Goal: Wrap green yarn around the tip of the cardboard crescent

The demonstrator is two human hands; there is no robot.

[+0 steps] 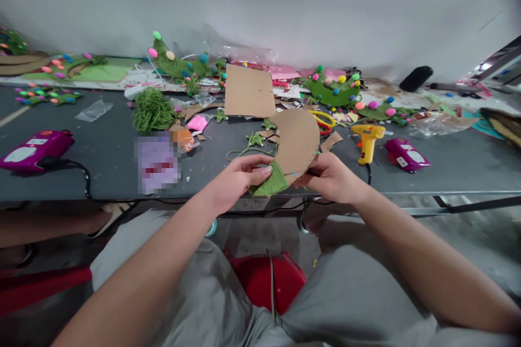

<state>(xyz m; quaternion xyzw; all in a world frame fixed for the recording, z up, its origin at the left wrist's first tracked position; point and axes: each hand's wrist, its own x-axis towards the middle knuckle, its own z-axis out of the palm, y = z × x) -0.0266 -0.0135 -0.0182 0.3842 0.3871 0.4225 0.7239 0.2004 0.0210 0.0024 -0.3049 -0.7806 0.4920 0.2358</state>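
Note:
A crescent-shaped cardboard piece (299, 138) is held up at the table's front edge, its lower left end wrapped in green yarn (272, 180). My left hand (250, 173) pinches that wrapped end, thumb on top. At the crescent's lower right edge, my right hand (325, 178) is closed on the cardboard, with some fingers hidden behind it. A green strand (240, 153) trails on the table just beyond my left hand. Small green yarn-covered pieces (256, 139) lie behind the crescent.
On the right are a yellow glue gun (368, 140) and a purple device (407, 155); another purple device (38, 150) sits left. A green yarn bundle (152, 110), cardboard square (249, 90), yellow-handled scissors (323, 119) and pompom-decorated crescents (173, 64) lie farther back. A person's leg shows lower left.

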